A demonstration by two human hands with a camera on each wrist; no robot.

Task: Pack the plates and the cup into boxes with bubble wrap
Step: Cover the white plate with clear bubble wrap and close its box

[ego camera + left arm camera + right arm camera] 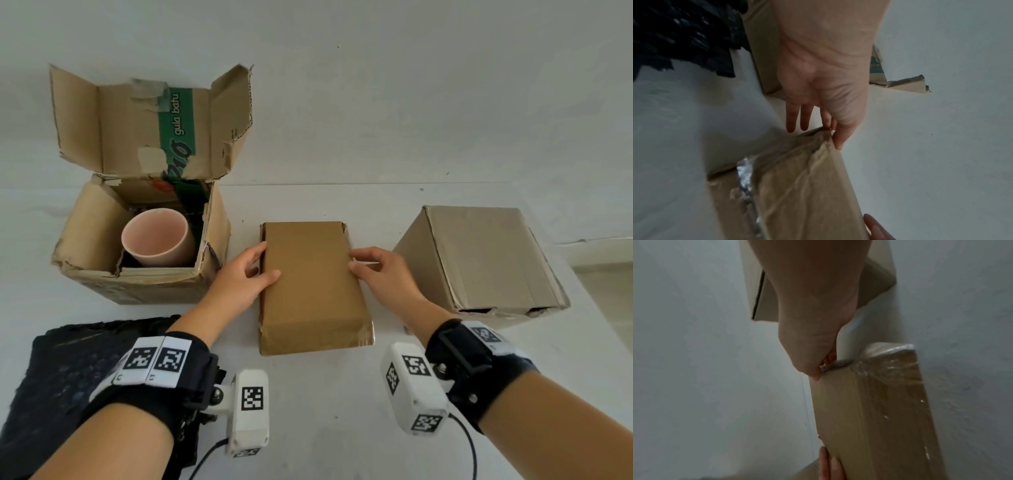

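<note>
Cardboard, taped glossy along its edges, makes up the flat box (313,286) lying closed in the middle of the white table (342,411), and both hands are on it. The left hand (239,277) takes its left edge, thumb laid over the top and the index finger pinching the rim from beneath, while two fingers (796,116) hang straight beside the wall and touch nothing. The right hand (380,274) meets the right edge with curled fingers and thumb nipping the top rim (how firmly, the right wrist view does not show). To the left of the flat box stands an open box (137,253) with its torn flaps up and the pink cup (157,236) tilted inside, bare, no wrap visible around it. Near the viewer and to the left of the flat box lies the dark bubble wrap (68,377); to its right sits a closed carton (479,260). No plates are in sight, and whether they lie inside the flat box cannot be told. The risk, as I judge it, is in such a slight pinch: if the box holds crockery, a lift by the rims alone could let taped cardboard slip or the lid flex, dropping one end. A sideways swing could also knock the open box and rattle the unpadded cup.
</note>
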